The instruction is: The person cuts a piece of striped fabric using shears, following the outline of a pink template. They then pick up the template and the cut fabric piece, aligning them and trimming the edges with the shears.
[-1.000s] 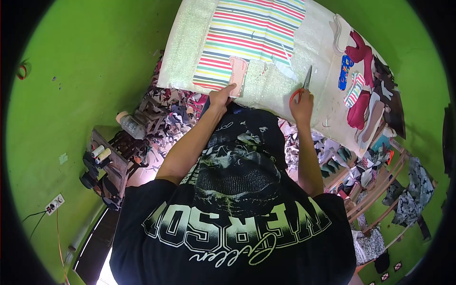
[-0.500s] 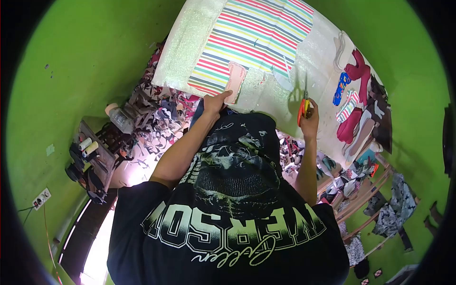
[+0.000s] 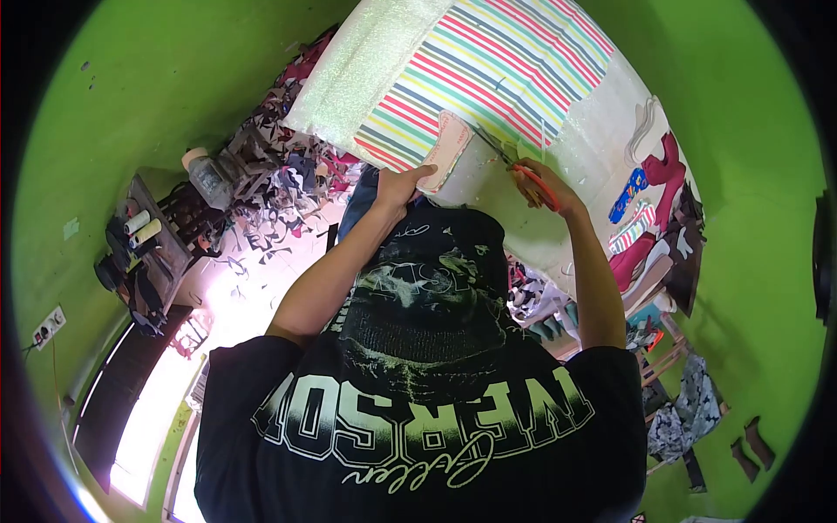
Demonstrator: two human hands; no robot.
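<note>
My left hand [image 3: 407,186] pinches a pale pink pattern piece [image 3: 451,148] by its lower end, thumb on top, at the near edge of the table. Under and beside the piece lies striped fabric [image 3: 488,74] in red, green, yellow and grey. My right hand [image 3: 547,185] grips orange-handled scissors [image 3: 547,190], fingers in the handles. The dark blades point up and left, their tips close to the upper right edge of the pattern piece. A white sparkly sheet [image 3: 366,74] covers the table beneath the fabric.
Along the table's right side lie cut pieces: a maroon one [image 3: 666,166], a blue patterned one [image 3: 628,195] and a striped one [image 3: 633,227]. Scraps [image 3: 292,196] litter the floor at left. A small stand [image 3: 166,248] holds thread spools [image 3: 146,232], near a clear jar [image 3: 207,177].
My right hand has swung the scissors leftward, from upright over the bare sheet to beside the pattern piece. My left hand keeps its pinch, and the camera view has shifted slightly.
</note>
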